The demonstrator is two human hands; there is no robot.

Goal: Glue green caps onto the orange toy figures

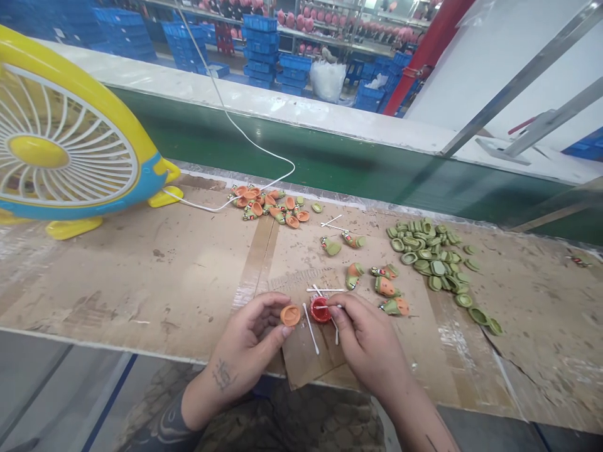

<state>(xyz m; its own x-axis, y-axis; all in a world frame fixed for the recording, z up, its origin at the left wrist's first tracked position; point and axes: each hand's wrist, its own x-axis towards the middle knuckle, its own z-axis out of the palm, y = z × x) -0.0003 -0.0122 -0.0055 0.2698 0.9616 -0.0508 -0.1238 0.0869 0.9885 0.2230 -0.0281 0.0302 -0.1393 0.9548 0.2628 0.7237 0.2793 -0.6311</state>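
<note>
My left hand (252, 342) pinches a small orange cup-shaped piece (290, 314) between thumb and fingertips, just above the bench's front edge. My right hand (365, 336) is closed on a white cotton swab (330, 307) whose tip reaches into a small red cap (320, 309) on the cardboard. More swabs (311, 329) lie between the hands. Several assembled orange-and-green pieces (387, 287) lie just beyond my right hand.
A heap of green oval pieces (431, 254) lies at the right, a pile of orange pieces (266, 204) at the back centre. A yellow and blue fan (61, 135) stands at the left, its white cable (245, 135) crossing a green conveyor (330, 157).
</note>
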